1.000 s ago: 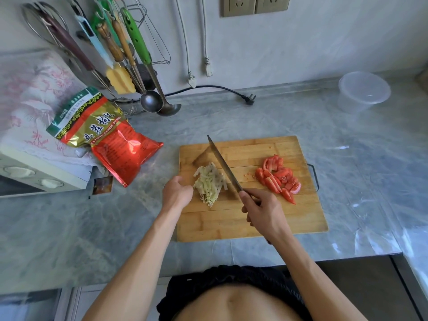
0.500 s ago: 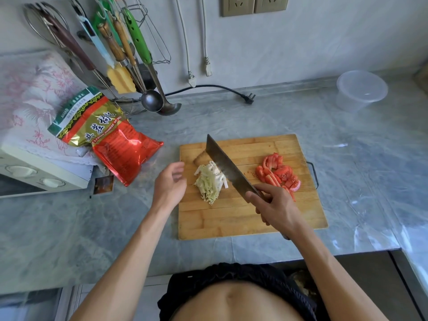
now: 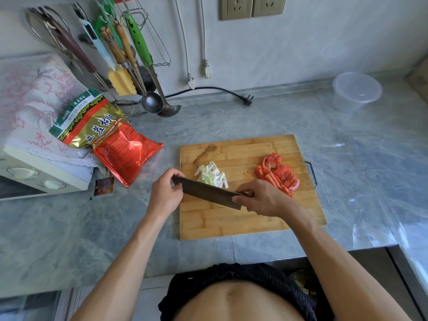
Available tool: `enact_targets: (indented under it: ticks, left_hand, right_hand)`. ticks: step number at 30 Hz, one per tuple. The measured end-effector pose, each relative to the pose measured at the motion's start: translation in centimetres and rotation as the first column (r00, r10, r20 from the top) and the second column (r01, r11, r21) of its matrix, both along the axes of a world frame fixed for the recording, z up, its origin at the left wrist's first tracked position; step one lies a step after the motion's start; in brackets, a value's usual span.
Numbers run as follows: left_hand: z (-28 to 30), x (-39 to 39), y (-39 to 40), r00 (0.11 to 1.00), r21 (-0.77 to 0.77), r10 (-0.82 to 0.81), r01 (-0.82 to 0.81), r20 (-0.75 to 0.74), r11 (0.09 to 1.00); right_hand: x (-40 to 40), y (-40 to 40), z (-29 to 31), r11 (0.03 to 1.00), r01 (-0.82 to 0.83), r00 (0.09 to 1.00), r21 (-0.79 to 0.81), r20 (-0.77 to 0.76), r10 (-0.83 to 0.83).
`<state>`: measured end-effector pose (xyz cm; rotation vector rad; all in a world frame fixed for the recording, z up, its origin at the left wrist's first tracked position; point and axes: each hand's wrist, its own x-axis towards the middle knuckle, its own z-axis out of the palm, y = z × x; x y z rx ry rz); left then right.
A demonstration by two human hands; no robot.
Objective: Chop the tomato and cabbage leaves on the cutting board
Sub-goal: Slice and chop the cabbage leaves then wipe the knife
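Observation:
A wooden cutting board (image 3: pixel 250 223) lies on the grey counter. A small pile of chopped cabbage (image 3: pixel 210 173) sits on its left part, and red tomato pieces (image 3: pixel 278 173) lie on its right part. A dark cleaver (image 3: pixel 206 193) is held crosswise over the board, just in front of the cabbage. My right hand (image 3: pixel 261 200) grips its handle end. My left hand (image 3: pixel 165 193) pinches the far tip of the blade at the board's left edge. The blade hides the near part of the cabbage pile.
A red and gold packet (image 3: pixel 108 137) lies left of the board, against a white appliance (image 3: pixel 34 177) under a floral cloth. Utensils (image 3: pixel 129 54) hang at the back left. A black plug (image 3: pixel 246 99) lies behind the board; a clear plastic tub (image 3: pixel 356 91) stands back right.
The cleaver has swung from pointing away across the board to lying crosswise near me. My left hand left the cabbage and took hold of the blade tip.

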<state>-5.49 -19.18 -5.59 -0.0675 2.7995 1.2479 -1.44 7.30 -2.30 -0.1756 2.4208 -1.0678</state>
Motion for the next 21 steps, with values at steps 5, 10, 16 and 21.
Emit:
enact_targets:
  ticks: [5,10,16,21]
  left_hand:
    - [2.2,-1.3,0.9,0.998,0.029,-0.020,0.021,-0.060,0.999]
    - [4.2,-4.3,4.4,0.982,0.077,-0.154,0.163,-0.111,0.984]
    - [3.0,-5.8,8.9,0.969,0.015,-0.243,0.244,-0.037,0.970]
    - [0.9,-4.6,9.9,0.960,-0.082,-0.280,0.281,0.025,0.956]
  right_hand:
    - [0.2,0.8,0.5,0.994,0.054,0.998,-0.098,-0.008,-0.055]
    - [2.9,1.8,-0.6,0.915,0.295,0.953,-0.274,0.015,-0.302]
    - [5.4,0.4,-2.9,0.684,0.635,0.756,-0.358,0.108,-0.645]
    - [5.2,-0.3,-3.5,0.629,0.716,0.689,-0.303,0.165,-0.706]
